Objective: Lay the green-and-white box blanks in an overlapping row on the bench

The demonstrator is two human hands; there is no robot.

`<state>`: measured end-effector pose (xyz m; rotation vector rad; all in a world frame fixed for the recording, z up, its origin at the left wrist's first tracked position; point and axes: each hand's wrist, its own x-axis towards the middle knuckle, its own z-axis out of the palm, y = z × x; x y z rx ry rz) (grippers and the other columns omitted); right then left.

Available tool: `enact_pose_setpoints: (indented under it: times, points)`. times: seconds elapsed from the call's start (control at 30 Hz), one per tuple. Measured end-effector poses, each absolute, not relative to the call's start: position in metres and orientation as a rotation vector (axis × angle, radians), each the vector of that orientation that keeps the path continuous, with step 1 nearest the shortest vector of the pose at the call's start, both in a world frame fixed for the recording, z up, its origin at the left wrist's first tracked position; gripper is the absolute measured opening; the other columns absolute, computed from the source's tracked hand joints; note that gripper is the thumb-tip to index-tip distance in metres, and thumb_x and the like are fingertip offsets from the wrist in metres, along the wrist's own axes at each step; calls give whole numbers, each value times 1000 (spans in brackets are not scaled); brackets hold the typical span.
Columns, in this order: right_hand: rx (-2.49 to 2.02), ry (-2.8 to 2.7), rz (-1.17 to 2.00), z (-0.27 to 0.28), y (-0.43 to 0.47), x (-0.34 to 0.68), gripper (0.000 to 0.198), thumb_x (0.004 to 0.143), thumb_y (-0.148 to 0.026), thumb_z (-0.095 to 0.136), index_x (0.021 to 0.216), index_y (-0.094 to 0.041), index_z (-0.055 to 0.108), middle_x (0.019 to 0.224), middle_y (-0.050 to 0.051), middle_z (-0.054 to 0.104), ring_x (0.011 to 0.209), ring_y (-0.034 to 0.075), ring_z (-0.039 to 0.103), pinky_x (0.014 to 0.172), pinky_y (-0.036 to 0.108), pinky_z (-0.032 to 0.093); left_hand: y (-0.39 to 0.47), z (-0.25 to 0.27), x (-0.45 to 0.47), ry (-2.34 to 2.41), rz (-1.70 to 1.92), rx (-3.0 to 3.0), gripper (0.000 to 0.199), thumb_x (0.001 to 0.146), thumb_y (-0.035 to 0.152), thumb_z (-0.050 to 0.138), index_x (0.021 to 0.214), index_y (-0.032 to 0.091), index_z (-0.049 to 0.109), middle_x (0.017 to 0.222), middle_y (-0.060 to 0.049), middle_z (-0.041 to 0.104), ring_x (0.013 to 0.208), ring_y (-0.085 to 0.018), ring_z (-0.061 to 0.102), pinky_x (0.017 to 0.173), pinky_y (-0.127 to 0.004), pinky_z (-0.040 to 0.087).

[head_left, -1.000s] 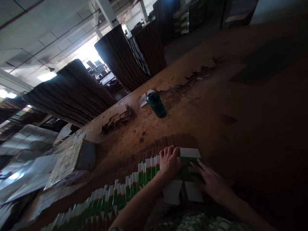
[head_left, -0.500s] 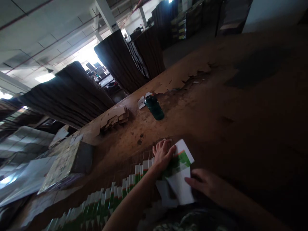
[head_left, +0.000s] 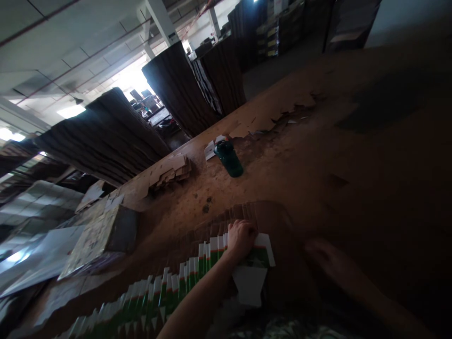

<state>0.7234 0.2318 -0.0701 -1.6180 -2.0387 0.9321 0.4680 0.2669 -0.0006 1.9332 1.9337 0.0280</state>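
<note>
My left hand (head_left: pixel 242 239) rests with curled fingers on a flat green and white carton (head_left: pixel 263 254), which has an orange stripe. A white flap (head_left: pixel 250 285) of cardboard sticks out below that hand, toward my body. From there a long row of overlapping green and white folded cartons (head_left: pixel 151 294) fans out to the lower left, partly behind my left forearm. My right hand (head_left: pixel 326 254) is apart from the cartons, over the dark right side of the table. It is dim and smeared, so its fingers are unclear; nothing shows in it.
A dark green bottle (head_left: pixel 229 159) stands on the brown worktable (head_left: pixel 282 165) beyond my hands. Brown cardboard pieces (head_left: pixel 171 170) lie at the table's far edge. To the left sits a worn box-shaped block (head_left: pixel 122 228). Tall dark stacks (head_left: pixel 106 136) rise behind the table.
My right hand has come off the carton and moved right. The carton now lies lower against the row, and my left hand's fingers have curled in on it.
</note>
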Motion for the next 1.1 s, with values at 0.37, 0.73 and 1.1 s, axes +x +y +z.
enact_pose_setpoints:
  times: [0.37,0.73,1.1]
  points:
    - [-1515,-2240,1045,-110,192,671,59,91,-57,34,146,-35,33,159,7,14,140,34,23,103,50,40,262,-9,473,1950,-15,1983,15,86,27,56,76,26,68,97,2,69,100,-19,55,86,-36,36]
    - [-1608,-2457,655,-95,222,735,51,76,-33,53,126,-26,60,141,12,50,130,34,44,102,52,39,255,-15,484,1793,-96,2143,55,79,40,66,130,31,48,136,-6,47,128,-28,36,109,-51,22]
    - [-1253,-1921,1519,38,243,688,45,84,-54,45,107,-22,66,109,7,71,104,27,64,88,36,50,274,17,473,1870,140,1798,41,95,43,33,134,35,40,136,-1,49,127,-21,40,107,-44,29]
